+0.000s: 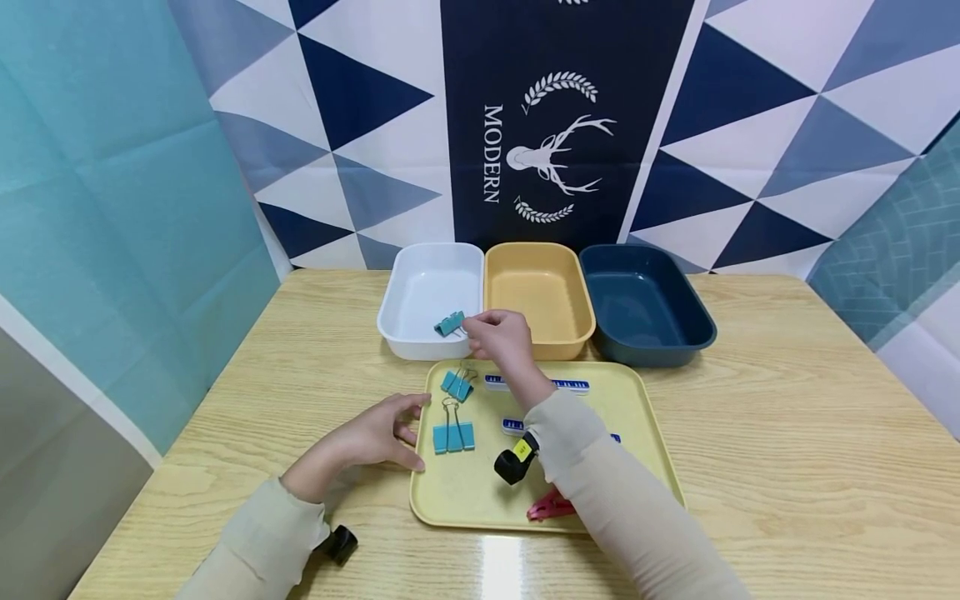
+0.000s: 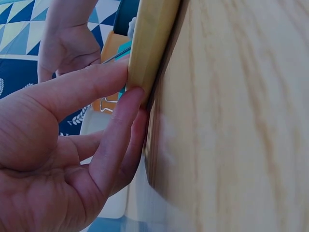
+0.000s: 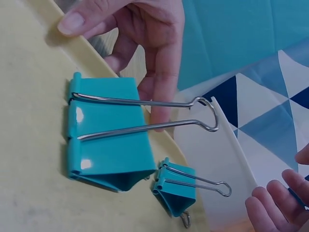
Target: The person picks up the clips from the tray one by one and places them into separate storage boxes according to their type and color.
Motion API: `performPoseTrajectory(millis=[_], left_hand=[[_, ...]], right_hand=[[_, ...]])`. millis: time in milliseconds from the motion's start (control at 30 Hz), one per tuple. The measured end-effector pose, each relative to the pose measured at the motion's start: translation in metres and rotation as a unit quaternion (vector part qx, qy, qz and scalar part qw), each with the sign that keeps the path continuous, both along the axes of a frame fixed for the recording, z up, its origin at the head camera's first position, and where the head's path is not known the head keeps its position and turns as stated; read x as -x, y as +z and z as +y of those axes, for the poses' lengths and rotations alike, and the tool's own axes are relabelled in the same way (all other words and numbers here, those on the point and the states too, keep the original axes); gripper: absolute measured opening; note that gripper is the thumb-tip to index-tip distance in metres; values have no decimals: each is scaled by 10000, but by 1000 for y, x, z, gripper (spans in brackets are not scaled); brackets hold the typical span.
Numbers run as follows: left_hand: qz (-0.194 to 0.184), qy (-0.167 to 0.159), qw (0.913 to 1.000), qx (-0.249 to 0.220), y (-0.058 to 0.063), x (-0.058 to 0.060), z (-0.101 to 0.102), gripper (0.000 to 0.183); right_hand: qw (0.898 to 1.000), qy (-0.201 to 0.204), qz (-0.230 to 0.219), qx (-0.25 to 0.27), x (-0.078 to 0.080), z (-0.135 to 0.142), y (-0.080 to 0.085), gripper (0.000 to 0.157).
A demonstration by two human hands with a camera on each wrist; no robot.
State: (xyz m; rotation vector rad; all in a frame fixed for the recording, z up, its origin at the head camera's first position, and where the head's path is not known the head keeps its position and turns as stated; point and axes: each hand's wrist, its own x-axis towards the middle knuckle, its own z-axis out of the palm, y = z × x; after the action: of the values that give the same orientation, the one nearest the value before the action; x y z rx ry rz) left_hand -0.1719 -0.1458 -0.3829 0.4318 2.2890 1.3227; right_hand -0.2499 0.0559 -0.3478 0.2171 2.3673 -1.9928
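My right hand (image 1: 501, 337) pinches a teal binder clip (image 1: 450, 323) by its wire handle, above the near end of the white bin (image 1: 408, 348). In the right wrist view, that hand (image 3: 279, 200) shows at the right edge, its clip mostly cut off. My left hand (image 1: 375, 433) touches the left rim of the yellow tray (image 1: 480, 504), thumb and fingers spread. A larger teal binder clip (image 1: 453, 438) and a smaller one (image 1: 457, 385) lie on the tray near that hand; both appear close up in the right wrist view.
An orange bin (image 1: 570, 343) and a dark blue bin (image 1: 660, 354) stand right of the white one. Blue-and-white strip-like pieces (image 1: 573, 386) and a pink clip (image 1: 550, 507) lie on the tray, partly behind my right arm. A patterned cloth hangs behind the wooden table (image 1: 787, 433).
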Motion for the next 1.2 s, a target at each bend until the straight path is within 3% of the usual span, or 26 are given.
performPoseTrajectory(millis=[500,767,1200], left_hand=[[-12,20,10000,39,-3,1,0,91],[-17,53,10000,56,-4,2,-1,90],[-47,-22,10000,-53,-2,2,-2,91]], right_hand=[[9997,65,46,-216,-6,-2,-13,16],[9984,202,-179,-499,-10,-2,-17,16],[9867,531,-155,-1531,-4,1,-27,11]])
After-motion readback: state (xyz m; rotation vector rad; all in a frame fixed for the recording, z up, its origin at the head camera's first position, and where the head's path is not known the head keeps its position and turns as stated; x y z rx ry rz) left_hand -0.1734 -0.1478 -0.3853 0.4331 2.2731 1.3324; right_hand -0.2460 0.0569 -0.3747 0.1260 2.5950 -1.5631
